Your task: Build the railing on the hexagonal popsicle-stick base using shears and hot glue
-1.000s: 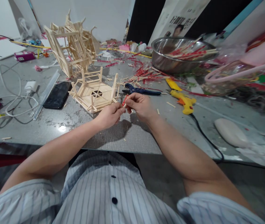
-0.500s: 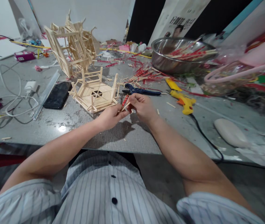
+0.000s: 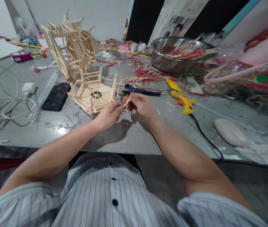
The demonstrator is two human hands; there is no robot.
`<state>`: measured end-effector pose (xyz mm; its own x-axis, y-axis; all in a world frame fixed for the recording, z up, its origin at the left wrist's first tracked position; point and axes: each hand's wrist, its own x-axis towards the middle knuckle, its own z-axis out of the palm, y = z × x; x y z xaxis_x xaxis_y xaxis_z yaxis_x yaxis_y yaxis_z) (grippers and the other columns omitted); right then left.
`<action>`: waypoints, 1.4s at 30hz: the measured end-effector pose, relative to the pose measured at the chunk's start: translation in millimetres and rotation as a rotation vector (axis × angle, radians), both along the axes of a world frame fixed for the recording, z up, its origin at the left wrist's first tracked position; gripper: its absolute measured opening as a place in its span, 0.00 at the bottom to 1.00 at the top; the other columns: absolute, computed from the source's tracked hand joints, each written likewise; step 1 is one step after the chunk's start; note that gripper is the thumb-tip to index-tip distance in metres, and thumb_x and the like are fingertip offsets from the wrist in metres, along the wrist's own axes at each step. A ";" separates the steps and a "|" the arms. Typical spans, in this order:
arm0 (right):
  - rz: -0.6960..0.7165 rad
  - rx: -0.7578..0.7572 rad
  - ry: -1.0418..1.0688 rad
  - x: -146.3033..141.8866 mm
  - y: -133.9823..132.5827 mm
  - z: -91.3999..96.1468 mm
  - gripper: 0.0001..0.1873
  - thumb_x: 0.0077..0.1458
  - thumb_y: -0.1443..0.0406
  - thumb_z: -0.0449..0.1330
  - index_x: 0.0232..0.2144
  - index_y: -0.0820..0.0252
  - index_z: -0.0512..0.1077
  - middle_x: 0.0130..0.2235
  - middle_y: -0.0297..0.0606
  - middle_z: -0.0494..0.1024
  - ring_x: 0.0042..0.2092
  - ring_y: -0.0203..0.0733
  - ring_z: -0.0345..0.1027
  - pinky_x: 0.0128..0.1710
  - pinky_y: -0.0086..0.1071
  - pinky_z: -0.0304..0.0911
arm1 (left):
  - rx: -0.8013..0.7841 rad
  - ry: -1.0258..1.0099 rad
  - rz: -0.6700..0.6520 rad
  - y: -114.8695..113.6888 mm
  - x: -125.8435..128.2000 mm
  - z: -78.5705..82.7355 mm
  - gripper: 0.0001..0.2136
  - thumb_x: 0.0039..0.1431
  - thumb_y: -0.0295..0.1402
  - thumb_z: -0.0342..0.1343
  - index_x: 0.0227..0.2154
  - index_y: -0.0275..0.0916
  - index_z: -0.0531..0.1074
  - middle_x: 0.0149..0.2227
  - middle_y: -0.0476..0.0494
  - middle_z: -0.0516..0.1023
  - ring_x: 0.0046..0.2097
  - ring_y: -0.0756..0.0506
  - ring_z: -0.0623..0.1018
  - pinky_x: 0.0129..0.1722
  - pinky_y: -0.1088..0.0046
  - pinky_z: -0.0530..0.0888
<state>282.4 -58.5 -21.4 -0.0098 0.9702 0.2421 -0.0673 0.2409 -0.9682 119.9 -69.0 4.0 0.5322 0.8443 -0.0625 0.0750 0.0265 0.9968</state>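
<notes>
- Left hand [image 3: 109, 116]: back of the hand uppermost, fingers bent inward, thumb and fingertips closed on the lower end of a short stick.
- Right hand [image 3: 143, 107]: fingers curled, thumb and forefinger meeting at the stick's upper end; the other fingers fold beneath.
- Hands together: fingertips just apart, joined by the stick, at the middle of the near part of the table [image 3: 30, 135].
- Forearms: both angled inward from rolled, striped sleeves, the wrists above the table near its front edge.
- Stick [image 3: 127, 103]: pale wood, slanting between the two hands, upper end toward the right.
- Red strip [image 3: 125, 99]: white-marked, just behind the stick, between the hands; whether gripped, cannot be told.
- Base [image 3: 82, 98]: six-sided, of sticks, with short uprights; just beyond the left hand and to its left.
- Tower [image 3: 90, 47]: open stick frame, behind the base, well beyond the left hand.
- Pliers [image 3: 148, 92]: dark blue, lying just beyond the right hand.
- Glue gun [image 3: 183, 101]: yellow, on its side, to the right of the right hand.
- Phone [image 3: 55, 97]: black, left of the left hand, past the base.
- Bowl [image 3: 164, 64]: steel, holding red and pale sticks, well beyond the right hand.
</notes>
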 end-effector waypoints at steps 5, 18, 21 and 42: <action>0.038 -0.046 0.088 2.5 0.1 1.9 0.24 0.39 0.46 0.71 0.26 0.59 0.73 0.20 0.29 0.73 0.18 0.28 0.61 0.16 0.25 0.57 | -0.070 -0.093 0.020 1.0 -1.2 4.3 0.11 0.69 0.24 0.44 0.29 0.37 0.63 0.12 0.62 0.56 0.14 0.58 0.56 0.16 0.81 0.51; 0.108 -0.102 0.135 3.7 -1.7 6.5 0.19 0.39 0.56 0.72 0.26 0.59 0.69 0.20 0.25 0.71 0.18 0.27 0.60 0.16 0.24 0.56 | 0.337 0.378 -0.108 9.1 -18.3 22.7 0.14 0.62 0.29 0.51 0.19 0.36 0.65 0.18 0.54 0.64 0.20 0.56 0.60 0.23 0.78 0.57; 0.129 -0.073 0.133 4.2 -2.0 5.3 0.20 0.40 0.54 0.72 0.28 0.58 0.69 0.21 0.26 0.72 0.18 0.27 0.60 0.16 0.24 0.55 | 0.531 0.565 -0.112 9.6 -24.4 35.9 0.13 0.58 0.30 0.55 0.18 0.36 0.67 0.17 0.53 0.63 0.22 0.55 0.61 0.25 0.76 0.56; 0.078 -0.077 -0.004 1.8 -1.7 0.7 0.22 0.39 0.49 0.72 0.25 0.58 0.71 0.20 0.28 0.72 0.19 0.28 0.59 0.16 0.26 0.57 | 0.719 1.295 -0.078 55.4 -28.4 86.9 0.09 0.52 0.36 0.61 0.30 0.35 0.81 0.21 0.47 0.68 0.36 0.42 0.76 0.42 0.67 0.68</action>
